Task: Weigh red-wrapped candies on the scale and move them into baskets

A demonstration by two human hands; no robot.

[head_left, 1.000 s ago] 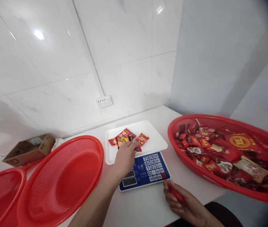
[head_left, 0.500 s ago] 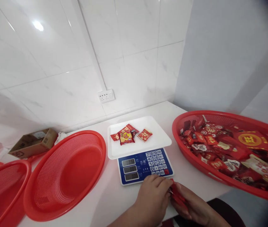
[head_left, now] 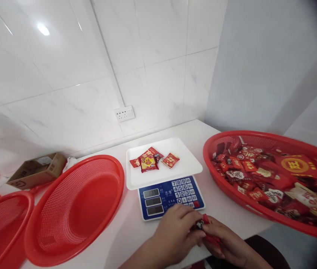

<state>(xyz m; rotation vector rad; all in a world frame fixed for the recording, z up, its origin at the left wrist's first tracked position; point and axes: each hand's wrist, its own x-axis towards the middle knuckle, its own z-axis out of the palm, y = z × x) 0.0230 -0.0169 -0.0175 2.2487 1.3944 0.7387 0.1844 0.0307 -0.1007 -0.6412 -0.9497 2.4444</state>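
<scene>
Both hands meet in front of the scale at the table's near edge. My right hand is closed around a red packet, mostly hidden by the fingers. My left hand has its fingers and thumb closed on a small dark-wrapped candy, right against the packet's upper end; whether it is inside the packet I cannot tell. Just beyond is a blue-panelled digital scale. On its white tray lie several red snack packets, including one with a yellow front and a separate square one.
A large red basket heaped with wrapped sweets stands on the right. Left of the scale is a red mesh basket, with another red basket beside it. An open cardboard box sits near the tiled wall, below a socket.
My left hand has shifted slightly left and down, and the dark-wrapped candy between its fingers now shows more. The packets on the tray stay put.
</scene>
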